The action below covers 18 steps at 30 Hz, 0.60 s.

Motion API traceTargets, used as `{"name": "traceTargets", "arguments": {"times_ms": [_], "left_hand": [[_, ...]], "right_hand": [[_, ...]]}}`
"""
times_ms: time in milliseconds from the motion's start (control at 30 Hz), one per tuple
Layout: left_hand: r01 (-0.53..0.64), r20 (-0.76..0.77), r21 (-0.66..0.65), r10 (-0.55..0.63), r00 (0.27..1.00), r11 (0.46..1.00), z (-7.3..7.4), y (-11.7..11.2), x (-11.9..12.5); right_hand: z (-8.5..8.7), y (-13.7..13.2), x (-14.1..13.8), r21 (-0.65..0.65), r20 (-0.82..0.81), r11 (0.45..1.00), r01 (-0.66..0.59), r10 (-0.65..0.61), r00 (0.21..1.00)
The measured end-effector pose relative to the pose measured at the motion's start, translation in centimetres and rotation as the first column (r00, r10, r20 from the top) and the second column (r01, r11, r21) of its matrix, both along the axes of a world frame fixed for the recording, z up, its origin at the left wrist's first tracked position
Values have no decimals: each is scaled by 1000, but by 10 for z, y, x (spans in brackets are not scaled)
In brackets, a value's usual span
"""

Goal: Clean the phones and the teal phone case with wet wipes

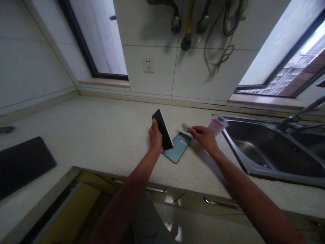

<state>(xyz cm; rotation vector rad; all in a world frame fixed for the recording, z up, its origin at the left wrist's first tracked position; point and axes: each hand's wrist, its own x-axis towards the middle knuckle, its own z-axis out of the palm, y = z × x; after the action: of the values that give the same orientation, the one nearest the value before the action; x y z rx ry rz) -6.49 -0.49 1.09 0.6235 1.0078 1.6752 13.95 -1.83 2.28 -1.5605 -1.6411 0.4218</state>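
Phone (165, 133) in the left hand (155, 136), a person works at a pale tabletop (114, 132) beside a steel sink (254, 145). The dark, slab-like phone is tilted in the air, its lower end in front of one corner of a teal case (176, 151) that lies on the tabletop; whether the two touch is impossible to tell. The left thumb closes over the phone's edge, while the other fingers are mostly hidden, so how far they wrap around the back cannot be told. The right hand (204, 137) pinches a small, pale, thin piece (186, 127) between thumb and fingertips, the gap closed down to the piece's thickness, just beyond the case's end with the cutouts; blur hides what the piece is. Just behind the right wrist is a clear plastic cup (218, 124) with red print, near the sink's edge. A dark flat panel (25, 162) lies well apart at left, and a wall socket (148, 65) sits above the tabletop. The step in hand appears to be handling the phone outside its case, with the pale piece held apart from it. Any next move seems to call for a steady left grip and a light right pinch, clear of the cup.
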Motion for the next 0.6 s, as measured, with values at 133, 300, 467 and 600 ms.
{"name": "traceTargets", "arguments": {"times_ms": [133,300,467,600], "left_hand": [[-43,-229,113,68,971,993,6,-8,2],[24,-302,213,42,952,977,9,-12,5],[106,-397,358,49,916,928,10,-19,5],[278,-551,428,4,835,860,2,-25,2]], "right_hand": [[2,-2,1,63,266,978,200,-210,941],[2,-6,-1,39,490,972,230,-220,844],[4,-7,-3,-100,535,971,216,-131,835],[6,-7,-6,-161,565,963,218,-91,820]]}}
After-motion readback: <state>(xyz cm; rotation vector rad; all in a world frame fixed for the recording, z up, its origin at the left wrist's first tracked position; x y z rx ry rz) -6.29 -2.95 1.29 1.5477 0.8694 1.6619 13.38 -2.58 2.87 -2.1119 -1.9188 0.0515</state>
